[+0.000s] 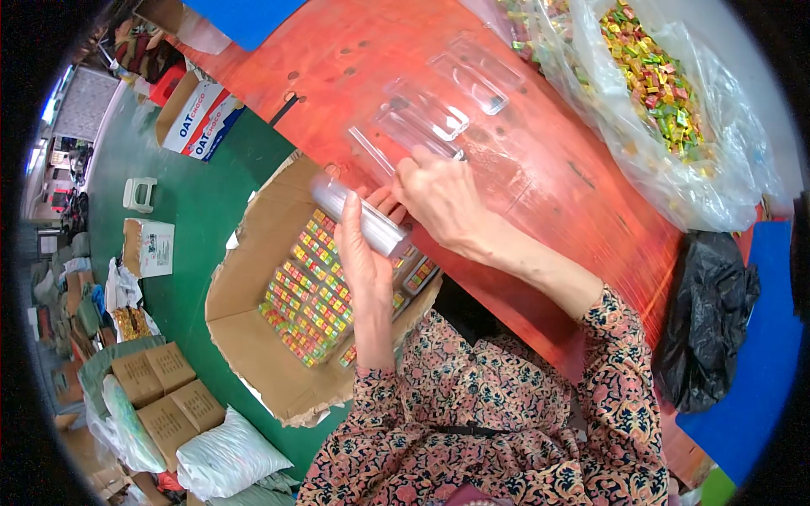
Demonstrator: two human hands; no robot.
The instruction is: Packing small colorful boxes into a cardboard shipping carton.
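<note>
My left hand (363, 253) is wrapped round a stack of nested clear plastic trays (348, 209), held tilted over the table's near edge. Close beside it, my right hand (443, 201) has its fingers curled in a pinch; whatever is between the fingertips is hidden. Just beyond that hand, several long clear plastic trays (434, 111) lie in a row on the red table (540, 160). Below my left hand stands an open cardboard box (245, 287) holding rows of small, colourfully wrapped cubes (308, 291) in clear trays.
A large clear bag (717, 160) full of wrapped cubes (654, 84) lies at the table's far right. A black plastic bag (709, 320) hangs by the right edge. On the green floor at left are cartons (160, 384), a white sack (228, 455) and a small white stool (139, 194).
</note>
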